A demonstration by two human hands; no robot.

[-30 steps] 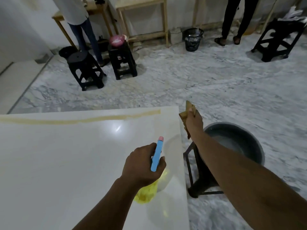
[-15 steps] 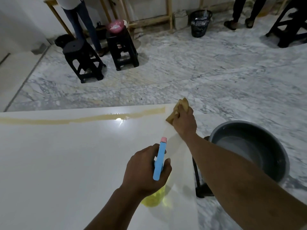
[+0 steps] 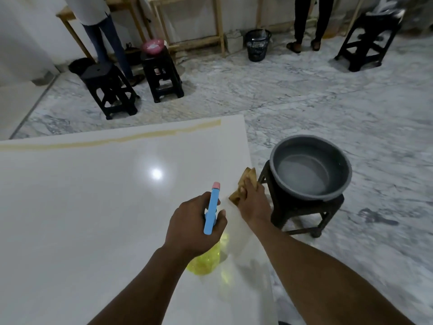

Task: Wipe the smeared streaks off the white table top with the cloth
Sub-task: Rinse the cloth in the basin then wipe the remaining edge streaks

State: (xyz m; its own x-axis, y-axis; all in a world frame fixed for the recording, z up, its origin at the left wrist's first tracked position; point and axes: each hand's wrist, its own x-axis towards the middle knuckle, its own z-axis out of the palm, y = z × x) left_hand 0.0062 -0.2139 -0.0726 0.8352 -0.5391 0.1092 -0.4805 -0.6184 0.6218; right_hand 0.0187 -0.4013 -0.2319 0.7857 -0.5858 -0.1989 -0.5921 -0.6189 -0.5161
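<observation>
The glossy white table top point(image 3: 93, 219) fills the lower left. A tan smeared streak point(image 3: 145, 136) runs along its far edge. My right hand point(image 3: 254, 205) presses a folded brown cloth point(image 3: 244, 184) onto the table at its right edge. My left hand point(image 3: 194, 228) grips a spray bottle point(image 3: 212, 213) with a blue trigger head, a pink tip and a yellow-green body, held just above the table, close to the left of the cloth.
A grey basin point(image 3: 311, 166) of water sits on a dark stool point(image 3: 304, 214) just right of the table. Black stools point(image 3: 110, 90) stand across the marble floor, one carrying a pink bowl point(image 3: 152, 46). Two people's legs point(image 3: 307, 24), wooden frames and a black mesh bin point(image 3: 257, 44) line the far wall.
My right hand has pulled the cloth from the far right corner back toward me along the table's right edge. The left hand stays on the spray bottle. The camera tilted up slightly.
</observation>
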